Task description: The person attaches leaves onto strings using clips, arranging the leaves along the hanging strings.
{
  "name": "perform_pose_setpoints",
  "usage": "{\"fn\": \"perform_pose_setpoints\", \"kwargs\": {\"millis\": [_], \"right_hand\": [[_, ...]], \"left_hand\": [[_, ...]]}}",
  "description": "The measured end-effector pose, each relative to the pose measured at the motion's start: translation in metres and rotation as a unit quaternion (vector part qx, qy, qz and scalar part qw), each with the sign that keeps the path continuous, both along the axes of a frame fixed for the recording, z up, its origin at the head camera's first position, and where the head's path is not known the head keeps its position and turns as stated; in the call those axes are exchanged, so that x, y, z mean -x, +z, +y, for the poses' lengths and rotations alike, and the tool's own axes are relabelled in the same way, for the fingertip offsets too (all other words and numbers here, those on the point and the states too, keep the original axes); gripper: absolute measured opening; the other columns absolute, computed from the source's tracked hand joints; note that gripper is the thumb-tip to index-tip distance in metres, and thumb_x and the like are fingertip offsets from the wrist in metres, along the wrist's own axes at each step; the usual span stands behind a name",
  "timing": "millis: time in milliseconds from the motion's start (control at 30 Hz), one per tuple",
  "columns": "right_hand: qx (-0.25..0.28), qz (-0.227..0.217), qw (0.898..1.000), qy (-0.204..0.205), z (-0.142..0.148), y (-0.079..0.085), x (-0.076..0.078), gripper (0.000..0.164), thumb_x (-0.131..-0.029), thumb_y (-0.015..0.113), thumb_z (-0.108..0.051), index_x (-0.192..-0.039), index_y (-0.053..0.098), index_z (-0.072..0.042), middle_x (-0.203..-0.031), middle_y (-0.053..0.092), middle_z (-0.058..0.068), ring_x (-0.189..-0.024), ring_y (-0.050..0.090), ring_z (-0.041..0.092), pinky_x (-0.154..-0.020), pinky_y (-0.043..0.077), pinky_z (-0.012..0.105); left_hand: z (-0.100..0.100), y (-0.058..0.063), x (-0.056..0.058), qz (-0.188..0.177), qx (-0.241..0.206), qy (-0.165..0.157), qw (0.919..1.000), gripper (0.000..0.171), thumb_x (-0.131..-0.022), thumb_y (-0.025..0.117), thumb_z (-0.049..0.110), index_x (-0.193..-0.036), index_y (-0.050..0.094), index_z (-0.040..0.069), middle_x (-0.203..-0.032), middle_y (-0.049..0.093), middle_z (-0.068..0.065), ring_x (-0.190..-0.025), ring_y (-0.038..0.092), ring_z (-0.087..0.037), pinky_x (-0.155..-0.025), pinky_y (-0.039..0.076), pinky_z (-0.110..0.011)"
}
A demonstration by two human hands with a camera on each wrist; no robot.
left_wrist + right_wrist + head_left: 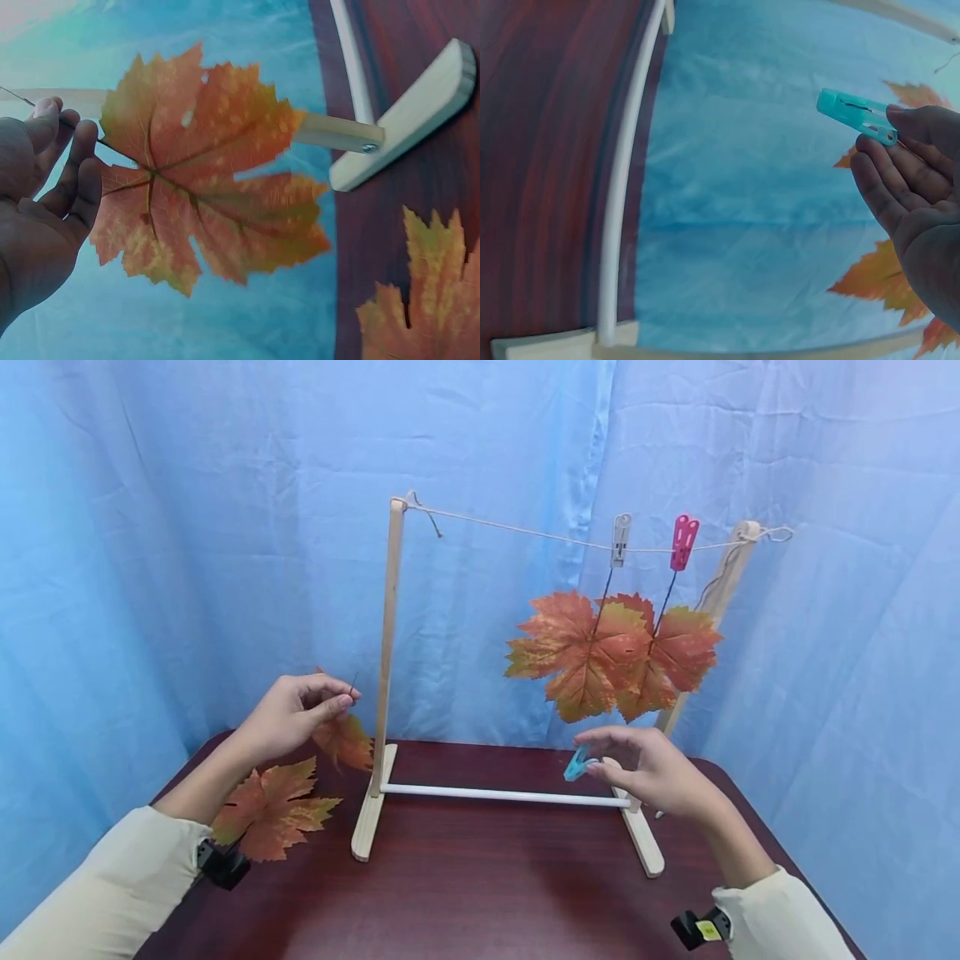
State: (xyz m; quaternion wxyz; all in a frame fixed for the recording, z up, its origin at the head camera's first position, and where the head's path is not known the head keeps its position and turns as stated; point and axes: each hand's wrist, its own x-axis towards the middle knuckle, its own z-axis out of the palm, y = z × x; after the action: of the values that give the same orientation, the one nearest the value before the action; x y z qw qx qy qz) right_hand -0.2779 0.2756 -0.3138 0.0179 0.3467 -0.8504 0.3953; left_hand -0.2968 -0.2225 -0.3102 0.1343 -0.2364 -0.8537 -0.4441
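My left hand pinches the thin dark stem of an orange maple leaf between thumb and fingers, left of the wooden stand's post. The leaf hangs below that hand, partly hidden by it in the head view. In my right hand a turquoise clothespin is pinched by its handle end, in front of the stand's right side. Two more maple leaves hang by their stems from the string, one under a grey clothespin, the other under a pink clothespin.
Another maple leaf lies on the dark red table near my left forearm. The stand has wooden posts, flat wooden feet and a white crossbar low between them. Blue curtains surround the table's back and sides.
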Motion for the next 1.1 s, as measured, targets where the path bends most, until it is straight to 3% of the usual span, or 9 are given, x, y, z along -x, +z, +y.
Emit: {"fn": "perform_pose_setpoints", "kwargs": {"millis": [133, 267, 467, 800, 867, 1000, 1100], "right_hand": [[0.0, 0.027, 0.999, 0.025, -0.009, 0.01, 0.001, 0.036, -0.097, 0.071, -0.004, -0.133, 0.065, -0.008, -0.118, 0.073, 0.007, -0.101, 0.073, 0.02, -0.072, 0.058, 0.027], [-0.021, 0.047, 0.998, 0.022, -0.017, 0.025, -0.001, 0.039, -0.095, 0.073, -0.004, -0.133, 0.067, -0.011, -0.12, 0.073, 0.002, -0.11, 0.07, 0.016, -0.088, 0.056, 0.027], [-0.029, 0.053, 0.998, 0.027, -0.028, 0.052, -0.003, 0.037, -0.097, 0.073, -0.01, -0.133, 0.067, -0.015, -0.124, 0.072, 0.001, -0.111, 0.069, 0.013, -0.088, 0.056, 0.029], [-0.006, 0.111, 0.991, 0.069, -0.044, 0.09, 0.001, 0.039, -0.095, 0.072, 0.001, -0.132, 0.066, -0.005, -0.116, 0.072, 0.005, -0.103, 0.072, 0.02, -0.081, 0.059, 0.029], [0.005, 0.121, 0.99, 0.072, -0.044, 0.097, 0.003, 0.04, -0.094, 0.071, 0.004, -0.132, 0.066, -0.002, -0.114, 0.072, 0.007, -0.099, 0.072, 0.02, -0.075, 0.059, 0.027], [0.038, 0.114, 0.99, 0.073, -0.045, 0.112, 0.004, 0.043, -0.092, 0.071, 0.008, -0.134, 0.064, 0.001, -0.119, 0.07, 0.017, -0.102, 0.072, 0.016, -0.078, 0.059, 0.025], [0.056, 0.109, 0.99, 0.074, -0.048, 0.123, 0.006, 0.045, -0.091, 0.071, 0.01, -0.135, 0.062, 0.005, -0.125, 0.065, 0.025, -0.108, 0.071, 0.016, -0.087, 0.057, 0.028]], "left_hand": [[0.004, 0.007, -0.002, 0.022, 0.001, -0.001, 0.9998, 0.017, -0.102, 0.066, 0.015, -0.111, 0.077, 0.007, -0.097, 0.075, -0.007, -0.083, 0.069, -0.021, -0.061, 0.05, -0.027], [0.01, 0.014, -0.007, 0.026, -0.006, -0.016, 0.9995, 0.017, -0.101, 0.067, 0.015, -0.112, 0.077, 0.008, -0.096, 0.075, -0.006, -0.081, 0.07, -0.023, -0.062, 0.054, -0.028], [0.024, 0.024, -0.015, 0.007, -0.025, -0.053, 0.9983, 0.02, -0.101, 0.067, 0.016, -0.115, 0.076, 0.005, -0.104, 0.076, -0.012, -0.084, 0.07, -0.027, -0.071, 0.059, -0.035], [0.049, 0.035, -0.014, -0.006, -0.036, -0.079, 0.9962, 0.018, -0.101, 0.068, 0.018, -0.114, 0.077, 0.01, -0.104, 0.076, -0.004, -0.091, 0.071, -0.024, -0.071, 0.057, -0.034], [0.054, 0.036, -0.012, -0.007, -0.044, -0.089, 0.995, 0.019, -0.101, 0.067, 0.019, -0.115, 0.077, 0.011, -0.104, 0.076, -0.003, -0.092, 0.071, -0.025, -0.071, 0.057, -0.034], [0.065, 0.038, -0.008, -0.004, -0.049, -0.102, 0.9936, 0.019, -0.101, 0.067, 0.02, -0.114, 0.077, 0.01, -0.097, 0.076, -0.005, -0.083, 0.069, -0.026, -0.069, 0.057, -0.038], [0.073, 0.041, -0.004, 0.006, -0.046, -0.105, 0.9933, 0.019, -0.102, 0.067, 0.019, -0.114, 0.077, 0.01, -0.091, 0.075, -0.004, -0.07, 0.062, -0.026, -0.059, 0.05, -0.033]]}}
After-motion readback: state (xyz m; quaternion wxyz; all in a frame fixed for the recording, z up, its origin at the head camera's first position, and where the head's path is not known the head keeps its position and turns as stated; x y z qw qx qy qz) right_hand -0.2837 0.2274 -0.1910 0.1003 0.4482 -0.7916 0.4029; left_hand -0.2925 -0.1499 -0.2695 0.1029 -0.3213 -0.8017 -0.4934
